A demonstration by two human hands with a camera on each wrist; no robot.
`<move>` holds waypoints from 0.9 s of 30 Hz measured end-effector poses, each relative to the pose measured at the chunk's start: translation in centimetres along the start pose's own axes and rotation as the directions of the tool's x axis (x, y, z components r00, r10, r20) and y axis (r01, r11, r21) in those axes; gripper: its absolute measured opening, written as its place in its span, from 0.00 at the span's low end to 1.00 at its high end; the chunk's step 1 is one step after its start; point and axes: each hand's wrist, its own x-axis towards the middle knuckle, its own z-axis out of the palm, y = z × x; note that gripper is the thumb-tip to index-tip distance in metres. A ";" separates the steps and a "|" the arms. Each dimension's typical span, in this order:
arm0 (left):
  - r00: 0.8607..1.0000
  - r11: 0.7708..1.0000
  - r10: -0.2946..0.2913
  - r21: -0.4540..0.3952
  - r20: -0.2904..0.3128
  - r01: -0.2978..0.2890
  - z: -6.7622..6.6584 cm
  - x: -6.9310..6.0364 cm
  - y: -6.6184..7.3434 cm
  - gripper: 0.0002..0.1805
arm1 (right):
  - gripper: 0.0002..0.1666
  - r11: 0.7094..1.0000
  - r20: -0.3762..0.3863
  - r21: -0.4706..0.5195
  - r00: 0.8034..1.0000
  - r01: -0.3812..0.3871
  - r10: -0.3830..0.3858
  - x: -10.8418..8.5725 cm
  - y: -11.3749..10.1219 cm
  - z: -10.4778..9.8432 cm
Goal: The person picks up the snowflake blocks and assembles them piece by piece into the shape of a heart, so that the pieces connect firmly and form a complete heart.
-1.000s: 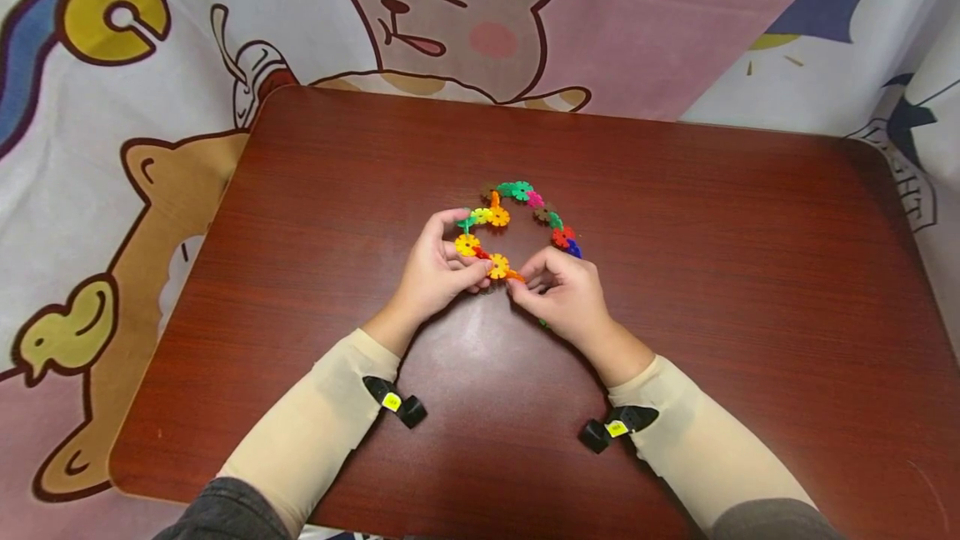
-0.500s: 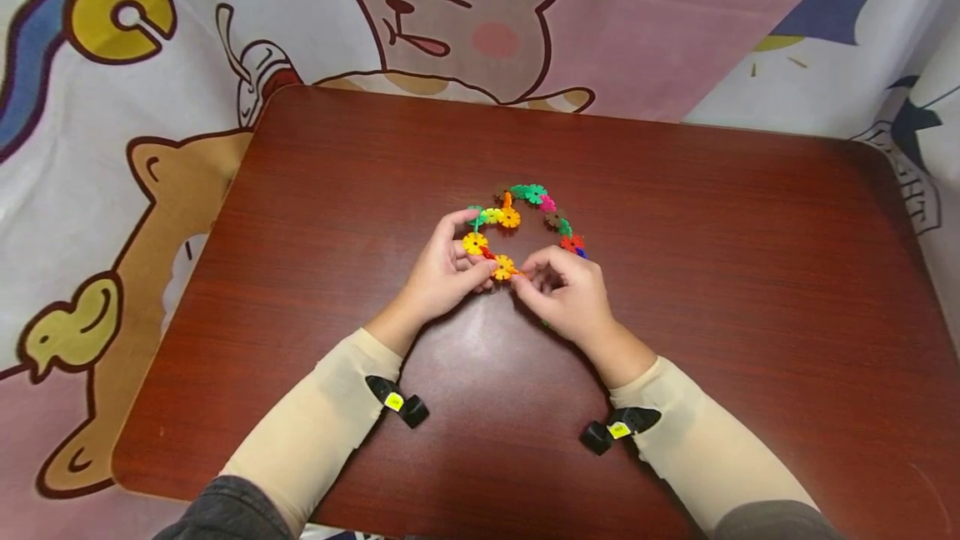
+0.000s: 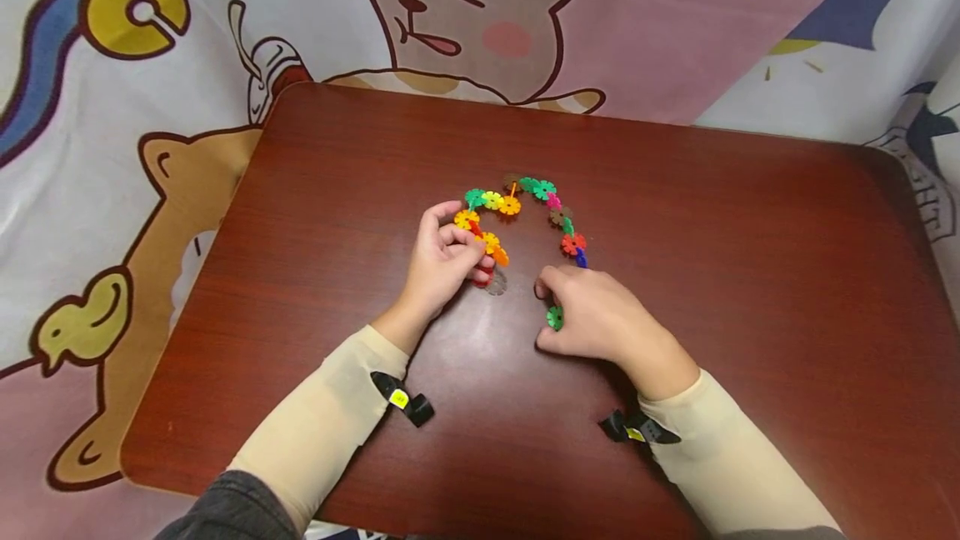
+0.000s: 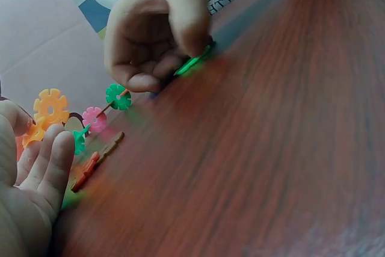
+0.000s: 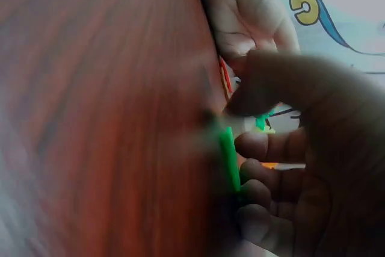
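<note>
A chain of colourful toothed plastic snowflake discs arches over the table. My left hand [image 3: 435, 265] pinches its left end near a yellow-orange disc [image 3: 490, 242], with an orange disc [image 3: 502, 257] sticking out at the tip. Below those fingertips a red disc [image 4: 85, 173] and a brown disc [image 4: 110, 147] lie flat on the tabletop. My right hand [image 3: 603, 319] is lowered at the right end, thumb and fingers spread around a green disc [image 3: 554, 318] on the table. In the right wrist view the fingertips are close to this green disc [image 5: 229, 159], and the thumb stands apart from it.
The reddish-brown wooden table [image 3: 360, 165] has rounded corners. Behind it and to its left hangs a cartoon-printed cloth [image 3: 637, 32]. The chain's far part, with a green disc [image 3: 544, 189] and a red disc [image 3: 573, 243], curves away from the hands.
My right hand has let go of the orange disc at the chain's end and moved right and down to the green disc. My left hand has shifted slightly away with the chain.
</note>
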 end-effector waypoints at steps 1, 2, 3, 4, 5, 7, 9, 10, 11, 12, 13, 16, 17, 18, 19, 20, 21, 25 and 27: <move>1.000 1.000 0.004 -0.001 0.005 -0.004 0.0 0.0 0.0 0.39 | 0.22 1.000 0.017 0.005 1.000 -0.007 0.006 -0.1 -0.1 -0.2; 1.000 1.000 0.009 -0.002 0.009 -0.009 0.0 0.0 -0.1 0.39 | 0.22 1.000 0.025 0.009 1.000 -0.014 0.013 -0.2 -0.2 -0.3; 1.000 1.000 0.013 -0.006 0.011 -0.013 -0.1 0.0 -0.1 0.40 | 0.21 1.000 0.028 0.016 0.999 -0.018 0.018 -0.2 -0.2 -0.4; 1.000 1.000 0.017 -0.009 0.013 -0.017 -0.1 0.0 -0.1 0.40 | 0.21 1.000 0.024 0.022 1.000 -0.020 0.019 -0.2 -0.2 -0.4; 1.000 1.000 0.018 -0.011 0.013 -0.018 -0.1 0.0 -0.1 0.40 | 0.20 0.999 0.018 0.033 1.000 -0.019 0.019 -0.2 -0.2 -0.4; 1.000 1.000 0.021 -0.012 0.017 -0.021 -0.1 0.0 0.0 0.41 | 0.17 0.998 0.007 0.061 1.000 -0.013 0.013 -0.1 0.0 -0.5; 1.000 1.000 0.017 -0.009 0.018 -0.017 -0.2 0.0 0.0 0.41 | 0.16 0.995 0.006 0.097 1.000 -0.012 0.011 0.0 0.2 -0.7; 1.000 1.000 0.015 -0.006 0.020 -0.015 -0.2 0.0 0.0 0.41 | 0.16 0.993 0.014 0.113 1.000 -0.015 0.013 0.1 0.3 -0.7; 1.000 1.000 0.012 -0.003 0.022 -0.012 -0.2 0.0 0.0 0.41 | 0.17 0.991 0.027 0.134 1.000 -0.018 0.014 0.1 0.3 -0.8; 1.000 1.000 0.010 0.002 0.024 -0.010 -0.2 0.0 0.0 0.41 | 0.17 0.989 0.042 0.148 0.999 -0.023 0.017 0.1 0.4 -0.8; 1.000 1.000 0.007 0.005 0.026 -0.008 -0.2 0.0 0.0 0.41 | 0.18 0.987 0.058 0.161 0.998 -0.030 0.021 0.1 0.4 -0.9; 0.999 1.000 0.009 0.017 0.036 -0.010 -0.2 0.0 -0.1 0.41 | 0.19 0.980 0.099 0.194 0.995 -0.044 0.025 0.0 0.3 -1.0; 0.999 1.000 0.012 0.021 0.040 -0.013 -0.2 0.0 -0.1 0.41 | 0.19 0.978 0.104 0.205 0.994 -0.045 0.023 0.0 0.2 -1.0; 0.999 1.000 0.014 0.023 0.045 -0.015 -0.2 0.0 -0.1 0.41 | 0.18 0.976 0.107 0.213 0.994 -0.044 0.022 -0.1 0.1 -0.9; 0.999 1.000 0.017 0.023 0.050 -0.018 -0.2 0.0 -0.2 0.40 | 0.16 0.973 0.107 0.226 0.994 -0.040 0.016 -0.1 0.0 -0.8; 0.998 0.999 0.021 0.024 0.054 -0.023 -0.1 0.0 -0.2 0.40 | 0.15 0.970 0.107 0.239 0.994 -0.035 0.009 -0.2 -0.1 -0.8; 0.998 0.999 0.023 0.023 0.058 -0.025 -0.1 0.0 -0.2 0.40 | 0.13 0.968 0.105 0.249 0.994 -0.029 0.003 -0.2 -0.2 -0.7; 0.997 0.999 0.028 0.019 0.067 -0.029 -0.1 0.0 -0.3 0.40 | 0.12 0.960 0.104 0.279 0.995 -0.035 0.006 -0.2 -0.4 -0.3; 0.997 0.999 0.029 0.019 0.068 -0.031 0.0 0.0 -0.3 0.40 | 0.14 0.960 0.098 0.275 0.995 -0.053 0.027 -0.1 -0.5 -0.2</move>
